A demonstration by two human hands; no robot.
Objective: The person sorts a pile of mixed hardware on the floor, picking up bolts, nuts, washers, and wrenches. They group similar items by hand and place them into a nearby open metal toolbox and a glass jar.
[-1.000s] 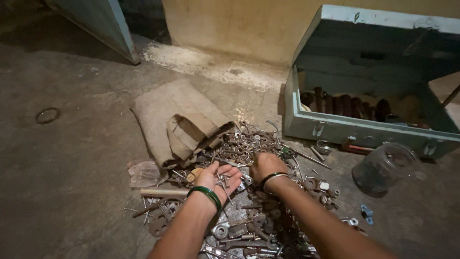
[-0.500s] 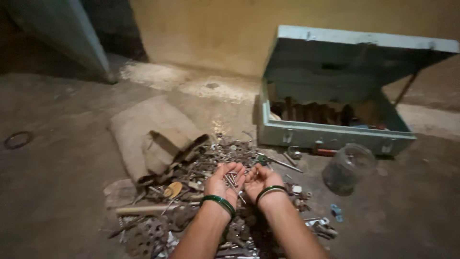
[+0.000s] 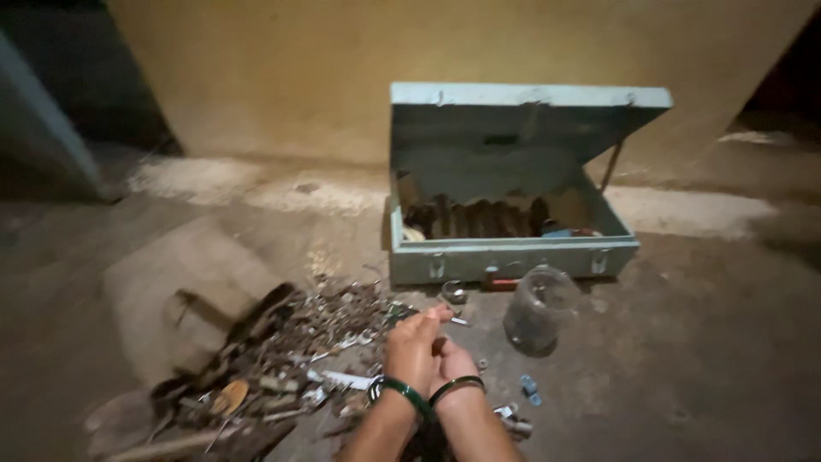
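Hands together low centre, wrists touching, each with a dark green bangle. Left hand (image 3: 414,346) is raised with fingers curled nearly closed, a small metal piece (image 3: 443,313) pinched at the fingertips. Right hand (image 3: 451,364) is tucked just behind and under the left; cannot tell how far open it is or whether it holds anything. Scrap-metal pile (image 3: 299,359) lies on the concrete floor (image 3: 701,359) just left of the hands: bolts, nuts and rusty bits, spread over a piece of sacking (image 3: 184,282). Clear plastic jar (image 3: 537,310) stands near the hands, ahead and to the right. Blue metal toolbox (image 3: 513,257) sits beyond the jar, lid propped open, with rusty tools inside. Small blue bit (image 3: 531,389) lies on the floor just right of the right wrist.
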